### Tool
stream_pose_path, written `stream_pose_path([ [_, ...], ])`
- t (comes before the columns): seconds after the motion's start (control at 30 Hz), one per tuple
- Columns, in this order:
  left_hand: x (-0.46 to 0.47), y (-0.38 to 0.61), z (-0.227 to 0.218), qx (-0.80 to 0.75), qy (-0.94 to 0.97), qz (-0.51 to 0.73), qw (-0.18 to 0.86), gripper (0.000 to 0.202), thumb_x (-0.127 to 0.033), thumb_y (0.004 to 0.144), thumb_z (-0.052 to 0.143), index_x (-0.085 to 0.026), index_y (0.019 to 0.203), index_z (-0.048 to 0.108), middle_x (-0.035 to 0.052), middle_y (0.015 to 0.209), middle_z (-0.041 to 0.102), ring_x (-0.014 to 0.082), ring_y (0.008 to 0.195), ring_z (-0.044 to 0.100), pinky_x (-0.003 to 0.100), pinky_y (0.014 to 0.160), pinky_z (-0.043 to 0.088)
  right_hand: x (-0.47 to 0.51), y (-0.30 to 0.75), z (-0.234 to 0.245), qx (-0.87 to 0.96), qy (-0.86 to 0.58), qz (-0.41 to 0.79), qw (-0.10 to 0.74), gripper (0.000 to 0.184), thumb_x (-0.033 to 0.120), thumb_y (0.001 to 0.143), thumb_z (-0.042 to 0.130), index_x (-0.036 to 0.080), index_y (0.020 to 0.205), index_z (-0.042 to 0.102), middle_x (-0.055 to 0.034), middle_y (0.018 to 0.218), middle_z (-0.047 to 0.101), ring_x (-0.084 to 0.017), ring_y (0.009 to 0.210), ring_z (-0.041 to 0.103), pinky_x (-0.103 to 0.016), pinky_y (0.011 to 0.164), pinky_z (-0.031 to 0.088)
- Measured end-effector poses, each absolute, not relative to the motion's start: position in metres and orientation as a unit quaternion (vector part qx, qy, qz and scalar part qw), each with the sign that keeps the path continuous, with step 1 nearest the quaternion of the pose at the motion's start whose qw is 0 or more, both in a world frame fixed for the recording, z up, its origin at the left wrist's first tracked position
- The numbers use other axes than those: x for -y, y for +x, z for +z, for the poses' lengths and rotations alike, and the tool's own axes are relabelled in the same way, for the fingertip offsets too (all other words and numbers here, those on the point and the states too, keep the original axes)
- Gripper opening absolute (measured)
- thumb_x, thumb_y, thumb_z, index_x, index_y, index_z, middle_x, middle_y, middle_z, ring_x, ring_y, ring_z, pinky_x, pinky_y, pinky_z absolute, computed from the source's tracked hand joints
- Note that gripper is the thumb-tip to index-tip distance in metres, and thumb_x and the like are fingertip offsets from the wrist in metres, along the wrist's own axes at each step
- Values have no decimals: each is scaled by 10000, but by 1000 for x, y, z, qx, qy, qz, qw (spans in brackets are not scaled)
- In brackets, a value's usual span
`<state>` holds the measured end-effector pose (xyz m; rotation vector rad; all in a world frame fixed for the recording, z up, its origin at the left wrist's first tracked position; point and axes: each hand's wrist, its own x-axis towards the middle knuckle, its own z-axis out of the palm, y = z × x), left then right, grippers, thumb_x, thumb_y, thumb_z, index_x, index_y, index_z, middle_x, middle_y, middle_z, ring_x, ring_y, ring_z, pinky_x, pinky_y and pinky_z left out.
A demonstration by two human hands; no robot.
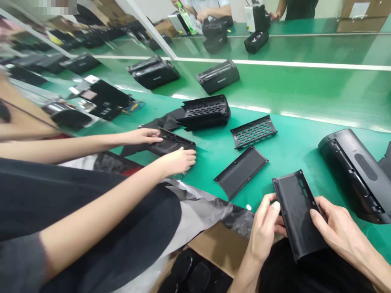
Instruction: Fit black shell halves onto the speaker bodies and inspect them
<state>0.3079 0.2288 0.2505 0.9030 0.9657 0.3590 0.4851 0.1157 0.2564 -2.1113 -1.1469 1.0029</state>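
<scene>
A black curved plastic panel point(299, 215) is held tilted between my two hands over my lap at the lower right. My left hand point(265, 221) grips its left edge, thumb on the front and fingers partly hidden behind. Along the right edge, my right hand point(336, 221) pinches it with the thumb on its inner face. Slots and small clips line the panel's upper right side. Just beyond lie a plain black panel point(241, 171) and a slotted black grille panel point(254, 132) on the green table point(293, 146).
A large black speaker-like housing point(354, 175) lies at the right. To the left, a co-worker's hands point(179, 162) hold another black panel point(171, 142). Stacked grille panels point(204, 112) lie farther back. Under the table edge is a cardboard box point(226, 244) with black parts.
</scene>
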Motion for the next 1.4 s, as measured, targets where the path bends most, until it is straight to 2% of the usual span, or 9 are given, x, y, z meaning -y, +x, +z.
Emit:
stream_pose_path([
  [0.1,-251,307,252,-478,428,188,743,645,-658,883,663,-208,1308,483,8,881,686,167,590,689,273,478,565,-112,487,252,446,-769,380,255,337,512,1041,432,252,852,533,63,616,464,-160,557,461,-290,570,349],
  [0.2,-262,309,252,-493,479,180,703,714,-582,851,721,-225,1390,419,-34,834,645,145,524,633,263,445,525,-111,486,248,469,-748,392,258,342,520,1048,439,242,944,609,45,630,538,-175,568,512,-293,578,381],
  [0.3,-262,314,253,-510,548,166,642,594,-450,865,708,-223,1365,482,-52,797,621,106,510,549,240,500,453,-111,482,247,473,-750,378,267,339,506,1051,432,244,1016,643,31,653,584,-190,581,542,-303,599,405],
  [0.4,-258,317,254,-531,602,161,574,395,-354,875,650,-203,1235,588,-95,665,490,89,511,395,233,527,331,-112,479,250,471,-753,372,270,333,504,1043,429,249,1027,643,30,662,595,-196,590,553,-308,614,412],
  [0.5,-255,318,254,-542,630,148,536,341,-323,881,589,-193,1196,608,-111,613,396,104,512,322,255,528,261,-113,479,251,468,-754,380,261,340,514,1024,426,248,1008,637,38,631,571,-197,572,545,-312,601,398],
  [0.73,-253,317,252,-545,647,142,514,332,-335,894,532,-193,1189,591,-110,596,367,131,526,332,276,557,271,-114,481,252,461,-756,387,256,335,521,997,434,244,945,615,38,605,548,-196,562,531,-313,588,379],
  [0.97,-252,316,249,-539,655,159,506,287,-345,909,566,-217,1163,603,-103,592,411,135,523,382,272,577,295,-114,483,254,467,-751,390,257,301,448,990,444,227,1039,643,34,641,571,-197,587,542,-309,608,392],
  [1.07,-252,317,248,-543,665,159,487,268,-331,913,552,-215,1150,600,-114,571,387,134,506,377,272,578,295,-112,484,250,470,-749,394,251,292,433,1000,441,230,1064,641,35,670,574,-198,611,545,-309,624,401],
  [1.4,-253,319,251,-546,663,158,488,265,-333,906,548,-208,1135,597,-124,557,339,132,496,342,268,547,271,-115,485,253,462,-754,392,254,302,460,986,461,228,1017,652,39,638,561,-197,589,534,-313,608,402],
])
